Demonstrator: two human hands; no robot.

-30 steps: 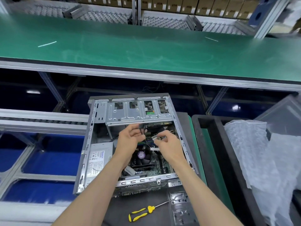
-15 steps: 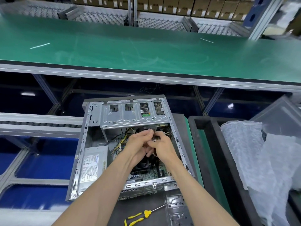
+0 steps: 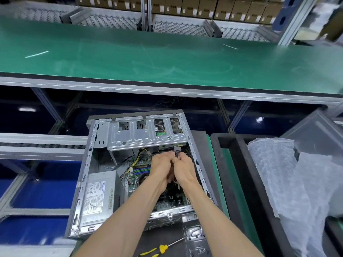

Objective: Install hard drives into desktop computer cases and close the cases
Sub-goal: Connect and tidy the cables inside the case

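An open desktop case (image 3: 87, 173) lies on its side in front of me, its metal drive cage (image 3: 146, 135) at the far end. A hard drive (image 3: 161, 133) shows through the cage's right-hand openings. My left hand (image 3: 161, 167) and my right hand (image 3: 182, 168) are pressed together inside the case just below the cage. Together they pinch a white cable connector (image 3: 177, 150) with dark wires, held close to the drive's edge. The motherboard (image 3: 138, 175) and a silver power supply (image 3: 99, 196) lie beneath and to the left of my hands.
A yellow-handled screwdriver (image 3: 157, 250) lies near the bottom edge, beside a clear plastic tray (image 3: 196, 242). A black bin (image 3: 239, 182) with white foam wrap (image 3: 297, 191) stands at the right. A green conveyor belt (image 3: 167, 60) runs across the back, a roller track (image 3: 40, 145) at the left.
Both hands have moved up and to the right inside the case, from over the fan towards the drive cage, closing together on the connector. The view has shifted slightly.
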